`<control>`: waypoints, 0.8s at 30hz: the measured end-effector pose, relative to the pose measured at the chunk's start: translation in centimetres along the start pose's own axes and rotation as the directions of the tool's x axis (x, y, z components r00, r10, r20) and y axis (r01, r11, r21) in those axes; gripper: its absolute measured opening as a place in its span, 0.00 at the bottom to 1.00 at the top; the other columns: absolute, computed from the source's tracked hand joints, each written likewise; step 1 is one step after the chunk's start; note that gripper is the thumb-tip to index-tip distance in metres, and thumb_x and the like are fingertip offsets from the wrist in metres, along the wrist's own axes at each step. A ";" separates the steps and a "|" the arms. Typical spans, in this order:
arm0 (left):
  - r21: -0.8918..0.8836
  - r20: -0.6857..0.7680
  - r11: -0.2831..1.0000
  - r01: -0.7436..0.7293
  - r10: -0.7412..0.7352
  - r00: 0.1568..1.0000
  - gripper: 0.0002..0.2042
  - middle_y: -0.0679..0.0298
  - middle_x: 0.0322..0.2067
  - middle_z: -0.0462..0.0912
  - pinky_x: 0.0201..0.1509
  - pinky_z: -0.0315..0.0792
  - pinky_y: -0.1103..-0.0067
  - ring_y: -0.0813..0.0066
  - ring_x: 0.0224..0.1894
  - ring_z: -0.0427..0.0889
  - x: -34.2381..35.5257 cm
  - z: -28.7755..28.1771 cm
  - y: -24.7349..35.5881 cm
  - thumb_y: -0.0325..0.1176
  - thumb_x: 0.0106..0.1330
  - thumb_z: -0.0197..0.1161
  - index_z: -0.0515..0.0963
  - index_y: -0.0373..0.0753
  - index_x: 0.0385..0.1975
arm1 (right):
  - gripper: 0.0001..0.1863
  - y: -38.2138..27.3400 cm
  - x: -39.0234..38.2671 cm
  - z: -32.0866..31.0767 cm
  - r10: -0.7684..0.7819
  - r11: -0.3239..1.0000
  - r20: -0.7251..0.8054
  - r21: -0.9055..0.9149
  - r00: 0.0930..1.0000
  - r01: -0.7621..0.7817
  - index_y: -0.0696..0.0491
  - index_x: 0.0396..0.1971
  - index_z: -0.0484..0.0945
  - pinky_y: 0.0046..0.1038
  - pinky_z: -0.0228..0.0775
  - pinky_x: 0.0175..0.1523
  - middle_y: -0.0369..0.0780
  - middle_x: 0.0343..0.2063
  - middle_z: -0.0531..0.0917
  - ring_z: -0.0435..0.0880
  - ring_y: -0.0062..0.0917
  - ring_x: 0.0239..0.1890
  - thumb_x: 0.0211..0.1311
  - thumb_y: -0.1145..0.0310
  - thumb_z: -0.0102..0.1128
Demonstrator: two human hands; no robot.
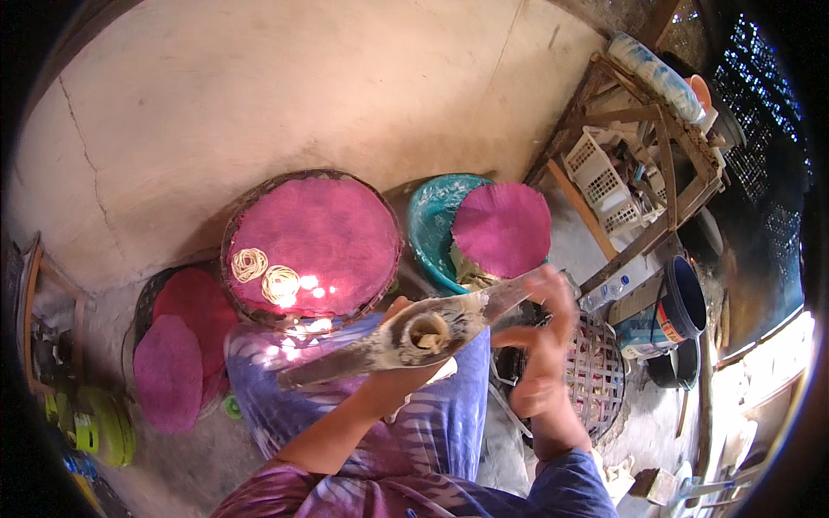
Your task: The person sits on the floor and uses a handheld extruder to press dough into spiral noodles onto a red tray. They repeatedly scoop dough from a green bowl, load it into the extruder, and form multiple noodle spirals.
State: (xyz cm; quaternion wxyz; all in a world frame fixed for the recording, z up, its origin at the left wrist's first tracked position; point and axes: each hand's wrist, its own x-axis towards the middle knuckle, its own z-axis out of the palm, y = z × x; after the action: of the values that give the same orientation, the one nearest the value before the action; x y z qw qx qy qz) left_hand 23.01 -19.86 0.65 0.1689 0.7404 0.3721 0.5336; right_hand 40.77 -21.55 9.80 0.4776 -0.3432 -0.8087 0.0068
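Observation:
My left hand grips a long, flour-dusted wooden tool from beneath; a hollow cylinder with pale material sits in its middle. My right hand, blurred, is beside the tool's right end with fingers apart. Beyond them, a woven tray covered by a pink cloth bears two coils of pale strands at its lower left. A teal basin holds pale material, with a pink round sheet over its right part.
Pink and red cloths lie at left near a green gas cylinder. At right are an openwork basket, a bucket, a plastic bottle and a wooden rack with a white crate. A cracked wall stands behind.

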 end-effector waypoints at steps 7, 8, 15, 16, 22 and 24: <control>-0.453 0.080 0.714 0.534 -0.564 0.822 0.18 0.63 0.44 0.79 0.49 0.72 0.75 0.72 0.43 0.79 -3.0 -2.7 -1.6 0.29 0.61 0.65 0.72 0.38 0.51 | 0.19 14.7 -0.4 -0.1 0.593 0.804 0.115 -0.138 0.797 -0.578 0.57 0.37 0.80 0.37 0.62 0.60 0.47 0.43 0.81 0.73 0.40 0.55 0.61 0.56 0.52; -0.508 0.031 0.710 0.488 -0.551 0.834 0.19 0.63 0.44 0.79 0.48 0.72 0.76 0.72 0.43 0.78 -3.9 -4.2 -2.1 0.30 0.61 0.64 0.71 0.38 0.52 | 0.20 18.0 -1.3 1.5 0.719 0.671 0.246 -0.490 0.650 -0.556 0.56 0.37 0.81 0.41 0.64 0.58 0.46 0.43 0.82 0.74 0.43 0.53 0.60 0.53 0.53; -0.102 -0.434 0.903 0.416 -0.417 0.798 0.23 0.57 0.49 0.75 0.46 0.75 0.75 0.70 0.46 0.76 -7.7 -23.5 -4.0 0.36 0.63 0.62 0.68 0.35 0.56 | 0.13 31.5 -8.3 6.9 0.822 0.484 0.490 -0.870 0.289 0.100 0.47 0.39 0.83 0.50 0.68 0.48 0.40 0.41 0.84 0.84 0.34 0.40 0.58 0.62 0.53; 0.115 -0.428 0.775 0.622 -0.526 0.735 0.25 0.55 0.51 0.74 0.49 0.74 0.73 0.67 0.49 0.76 -7.7 -26.6 -3.8 0.35 0.62 0.63 0.67 0.34 0.58 | 0.13 32.1 -8.3 7.0 0.789 0.491 0.506 -0.860 0.348 0.139 0.47 0.40 0.82 0.46 0.70 0.46 0.39 0.39 0.84 0.84 0.33 0.40 0.59 0.63 0.53; 0.757 -0.389 0.418 0.502 -0.328 0.861 0.27 0.53 0.55 0.71 0.55 0.71 0.70 0.62 0.53 0.75 -8.5 -33.6 -7.2 0.36 0.61 0.64 0.66 0.34 0.60 | 0.13 31.6 -5.7 8.1 0.665 0.552 0.693 -0.707 0.277 0.442 0.48 0.41 0.80 0.34 0.74 0.32 0.38 0.31 0.84 0.84 0.30 0.36 0.57 0.64 0.54; 0.820 -0.350 0.377 0.430 -0.265 0.899 0.28 0.52 0.56 0.71 0.56 0.70 0.69 0.61 0.54 0.74 -9.1 -33.8 -9.1 0.36 0.62 0.64 0.65 0.34 0.60 | 0.10 31.4 -4.5 8.4 0.557 0.522 0.746 -0.656 0.365 0.544 0.47 0.34 0.83 0.34 0.74 0.31 0.39 0.29 0.85 0.85 0.31 0.32 0.55 0.64 0.56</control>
State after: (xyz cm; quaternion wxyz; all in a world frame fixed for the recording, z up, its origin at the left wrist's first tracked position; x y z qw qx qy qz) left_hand -12.70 -25.37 1.33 -0.1606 0.5779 0.7524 0.2721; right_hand 52.83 2.56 -8.86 -0.3051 -0.4620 -0.8096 -0.1950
